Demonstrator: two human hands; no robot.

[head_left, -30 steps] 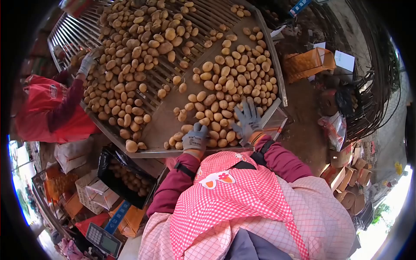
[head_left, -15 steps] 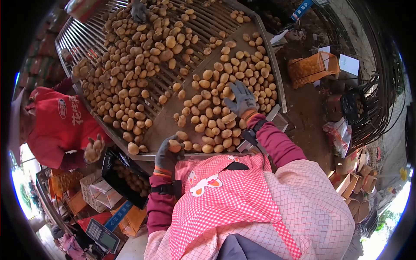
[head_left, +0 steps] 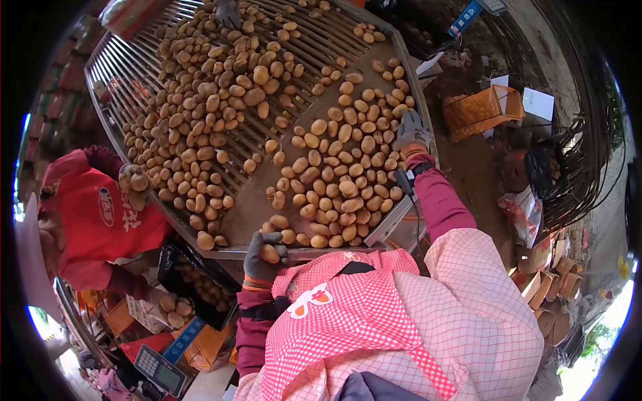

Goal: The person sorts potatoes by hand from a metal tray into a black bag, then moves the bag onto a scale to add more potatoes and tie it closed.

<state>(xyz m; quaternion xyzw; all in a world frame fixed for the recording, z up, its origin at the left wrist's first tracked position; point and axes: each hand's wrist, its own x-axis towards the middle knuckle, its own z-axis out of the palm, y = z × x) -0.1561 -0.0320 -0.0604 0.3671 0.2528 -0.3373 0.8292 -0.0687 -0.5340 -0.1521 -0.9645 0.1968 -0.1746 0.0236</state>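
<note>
Grey-gloved, my left hand (head_left: 263, 259) is closed around a potato (head_left: 270, 254) at the table's near edge. My right hand (head_left: 413, 134), also in a grey glove, reaches to the right rim of the sorting table (head_left: 254, 194); its fingers lie over potatoes there, and whether it grips one cannot be made out. Many loose potatoes (head_left: 344, 170) cover the flat board between my hands. A larger heap (head_left: 207, 100) lies on the slatted part at the upper left.
A co-worker in a red apron (head_left: 100, 214) stands at the left, holding potatoes in both hands. A black-lined crate (head_left: 200, 281) and a scale (head_left: 160, 369) are at the lower left. Right of the table is an orange mesh bag (head_left: 471, 113). Another gloved hand (head_left: 228, 13) shows at the top.
My right hand has moved up and right, to the table's rim. My left hand has shifted slightly down with its potato. The co-worker's hands have moved, one now over the crate's side.
</note>
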